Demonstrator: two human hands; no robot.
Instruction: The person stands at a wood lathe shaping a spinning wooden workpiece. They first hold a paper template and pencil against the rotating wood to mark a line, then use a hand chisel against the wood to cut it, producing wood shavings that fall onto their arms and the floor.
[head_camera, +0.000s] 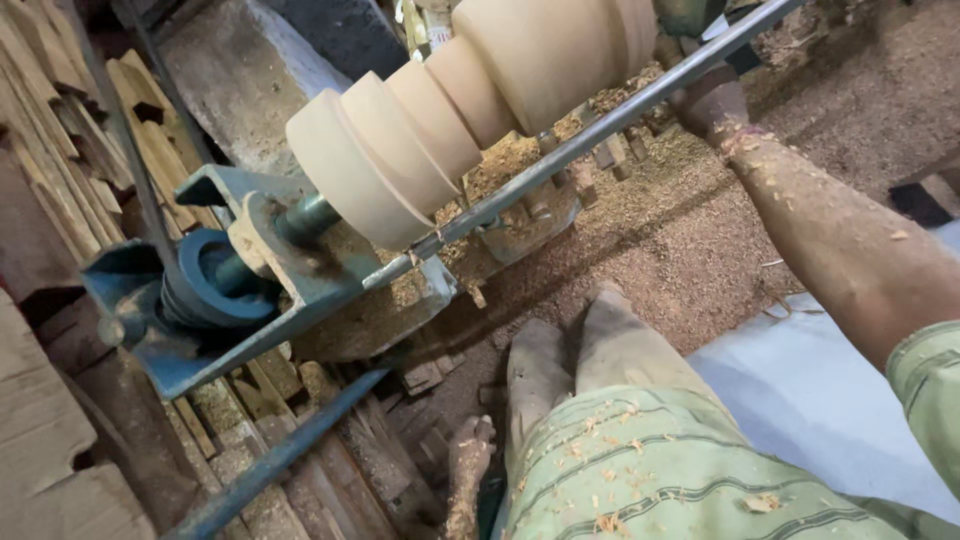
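A pale, stepped wooden piece (440, 110) is mounted on a lathe and runs from the middle of the view up toward the top edge, its widest disc at the lower left end. That end is pinned by a greenish metal spindle (308, 217) set in a blue metal frame (250, 300). A long metal rod (590, 135) runs diagonally just in front of the wood, from the frame up to the top right. The right hand (712, 100), dusted with shavings, is closed around something at the rod near the top right; exactly what it grips is hidden. The left hand (468, 455) shows only partly at the bottom, too obscured to tell its state. Sawdust (690, 230) covers the floor, and wooden planks (60, 180) lie stacked at the left.
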